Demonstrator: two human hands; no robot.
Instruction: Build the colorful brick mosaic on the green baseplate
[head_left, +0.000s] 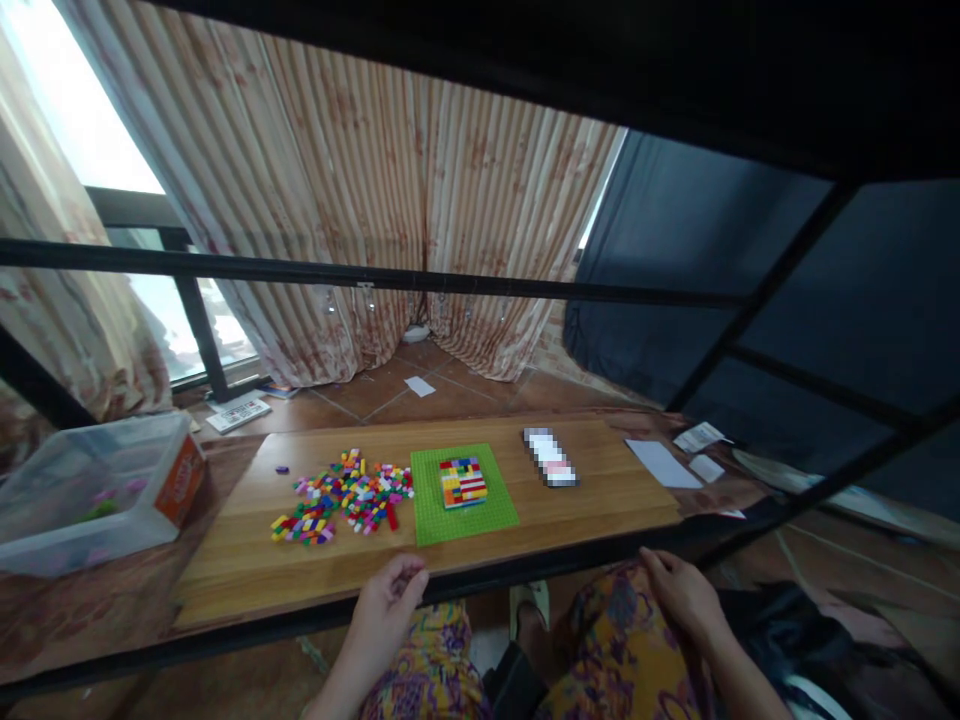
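Note:
My left hand [391, 598] is at the front edge of the wooden board, its fingers curled in toward the thumb and nothing visible between them. On my right knee, against the patterned yellow trousers [611, 625], rests my right hand [681, 597]; its fingers are partly hidden. Beyond the left hand lies a green baseplate [431, 522]. A block of toy bricks [463, 483], layered in red, white, yellow, orange and blue, sits on it, apart from both hands. To its left spreads a pile of loose bricks [352, 495] in many colours.
The wooden board [585, 515] also carries a phone [550, 457] with a blurred screen. A clear plastic bin [82, 500] stands at the left; papers [664, 463] lie at the right. Dark metal bars [480, 287] cross ahead and run along the front edge, before curtains [345, 180].

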